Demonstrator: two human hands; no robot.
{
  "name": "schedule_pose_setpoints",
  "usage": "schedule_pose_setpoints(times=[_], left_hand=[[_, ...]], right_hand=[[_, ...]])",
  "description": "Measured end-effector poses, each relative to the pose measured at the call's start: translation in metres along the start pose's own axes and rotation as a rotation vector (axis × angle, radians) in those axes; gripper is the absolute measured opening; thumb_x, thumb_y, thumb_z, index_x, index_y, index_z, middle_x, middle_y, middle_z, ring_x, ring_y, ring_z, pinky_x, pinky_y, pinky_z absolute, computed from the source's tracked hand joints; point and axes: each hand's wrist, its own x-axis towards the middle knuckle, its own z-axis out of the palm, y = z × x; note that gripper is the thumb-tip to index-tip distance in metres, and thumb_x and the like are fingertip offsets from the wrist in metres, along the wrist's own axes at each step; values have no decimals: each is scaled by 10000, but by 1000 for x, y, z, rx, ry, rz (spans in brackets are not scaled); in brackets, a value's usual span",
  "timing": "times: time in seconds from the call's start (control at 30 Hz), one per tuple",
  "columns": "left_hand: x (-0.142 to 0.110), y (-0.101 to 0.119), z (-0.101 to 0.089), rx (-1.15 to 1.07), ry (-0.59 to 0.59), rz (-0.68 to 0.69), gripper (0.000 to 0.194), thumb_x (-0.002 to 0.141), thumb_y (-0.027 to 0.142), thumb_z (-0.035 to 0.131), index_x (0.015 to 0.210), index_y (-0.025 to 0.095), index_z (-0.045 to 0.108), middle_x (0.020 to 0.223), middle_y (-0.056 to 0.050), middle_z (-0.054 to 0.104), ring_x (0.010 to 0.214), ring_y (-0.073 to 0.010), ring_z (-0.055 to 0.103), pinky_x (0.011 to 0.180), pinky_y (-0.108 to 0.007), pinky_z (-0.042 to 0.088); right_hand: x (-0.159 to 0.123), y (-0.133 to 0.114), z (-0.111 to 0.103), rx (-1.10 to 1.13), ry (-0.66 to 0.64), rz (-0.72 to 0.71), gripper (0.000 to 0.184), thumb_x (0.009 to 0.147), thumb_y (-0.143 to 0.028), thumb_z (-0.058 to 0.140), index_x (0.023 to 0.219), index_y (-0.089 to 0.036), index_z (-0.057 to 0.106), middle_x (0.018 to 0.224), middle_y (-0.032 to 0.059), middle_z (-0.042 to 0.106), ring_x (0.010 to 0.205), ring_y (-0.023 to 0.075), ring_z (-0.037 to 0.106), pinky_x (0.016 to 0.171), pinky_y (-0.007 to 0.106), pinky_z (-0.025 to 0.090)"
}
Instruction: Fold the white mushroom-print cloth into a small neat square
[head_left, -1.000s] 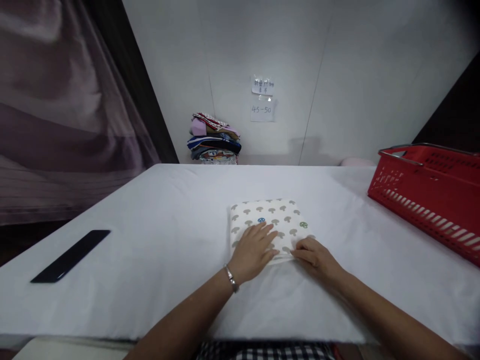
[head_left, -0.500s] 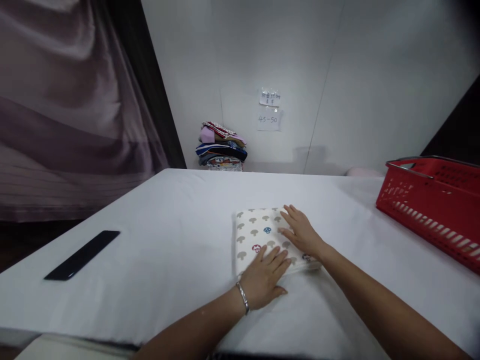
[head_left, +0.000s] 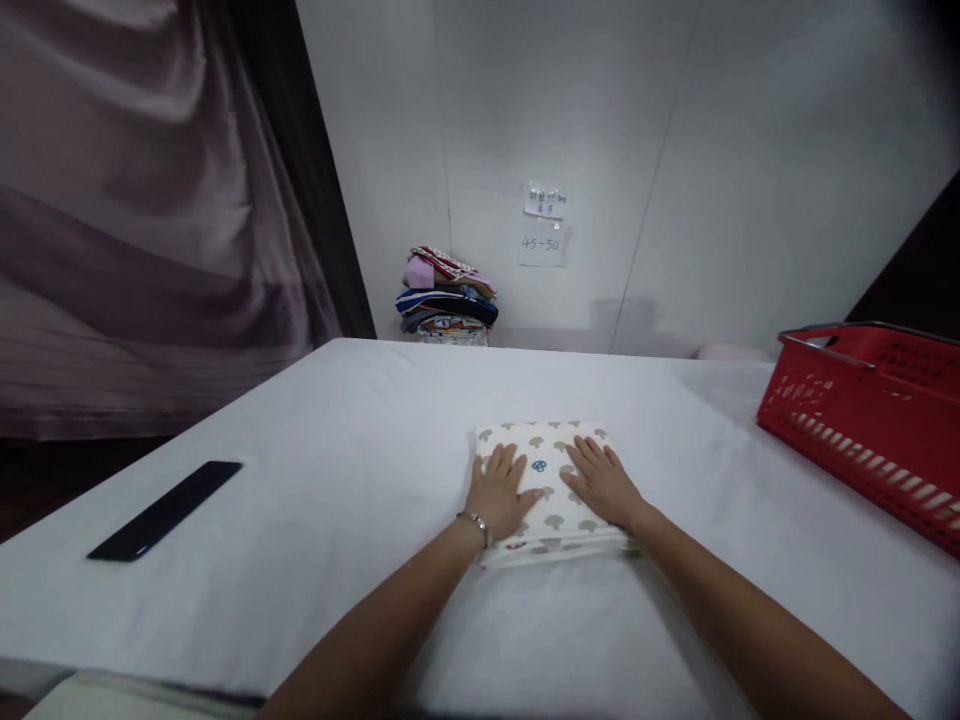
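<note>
A folded white cloth with a mushroom print point(head_left: 555, 521) lies on the white-covered table point(head_left: 337, 480), its layers showing along the near edge. Flat on its left side rests my left hand point(head_left: 501, 495), fingers spread, a silver bracelet at the wrist. My right hand point(head_left: 604, 485) lies on the right part of the cloth, also with fingers stretched out. Both palms face down, and neither hand grips anything. The cloth's exact kind cannot be made out.
On the left of the table lies a flat black strip point(head_left: 165, 511). A red plastic basket point(head_left: 862, 420) stands at the right edge. Behind the table is a stack of folded fabrics point(head_left: 448, 295) against the wall, near paper labels point(head_left: 543, 244). A mauve curtain point(head_left: 135, 220) hangs at the left.
My left hand has moved from the cloth's near edge up and left onto its left side. My right hand has shifted slightly toward me, still on the cloth.
</note>
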Motion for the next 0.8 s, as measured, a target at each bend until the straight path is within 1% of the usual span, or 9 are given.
schedule_pose_setpoints(times=[0.13,0.2,0.3,0.4,0.47,0.57,0.63,0.73,0.8], left_hand=[[-1,-13,22,-6,-3,-11,630,877,586,323,1394,228,356,1514,-62,223,1401,-272,123,1114,-547,73],[-3,-14,23,-35,13,-10,616,871,577,355,1384,237,372,1510,-55,236,1402,-267,125,1117,-540,61],[-5,-14,14,-126,51,-50,583,859,513,433,1366,228,397,1508,-60,242,1401,-259,133,1125,-510,88],[-8,-24,7,-275,193,-206,565,844,419,487,1348,176,408,1502,-100,250,1391,-248,180,1126,-426,178],[-8,-35,7,-425,245,-361,562,829,380,514,1333,155,408,1461,-130,330,1344,-249,301,1097,-382,261],[-3,-51,9,-669,179,-560,585,793,343,572,1312,135,401,1347,-156,481,1195,-253,494,1004,-352,379],[3,-57,7,-798,139,-642,616,758,325,625,1290,102,409,1282,-176,537,1121,-252,552,943,-324,424],[8,-57,-3,-993,73,-733,596,717,330,675,1220,84,471,1210,-187,590,1043,-256,603,845,-308,484],[8,-54,-9,-1160,-19,-765,536,716,363,675,1150,86,524,1142,-180,631,961,-259,640,765,-318,521]], right_hand=[[1,-2,-2,70,-13,8,556,923,-465,345,1398,-176,372,1486,102,250,1376,266,182,1095,486,162],[3,0,-3,143,-36,23,560,909,-470,370,1391,-186,384,1487,98,249,1379,265,172,1098,491,144],[5,10,-8,336,-30,84,574,880,-493,400,1368,-191,423,1479,86,279,1379,249,177,1107,465,155],[2,27,-13,554,88,227,596,849,-471,450,1368,-180,423,1465,82,317,1365,234,228,1107,402,207],[-3,38,-14,676,83,392,637,822,-442,506,1389,-176,388,1422,96,390,1308,251,345,1075,384,277],[-9,46,-18,800,-25,618,713,802,-412,567,1417,-147,323,1269,124,544,1117,258,543,969,359,397],[-12,46,-22,901,-63,665,770,804,-420,585,1431,-103,271,1194,144,587,1008,248,601,902,344,445],[-13,44,-30,1134,-102,708,872,777,-462,635,1441,-86,211,1241,183,548,970,247,622,817,331,500],[-14,43,-34,1295,-145,762,891,747,-476,673,1430,-121,225,1306,190,497,993,253,618,778,332,527]])
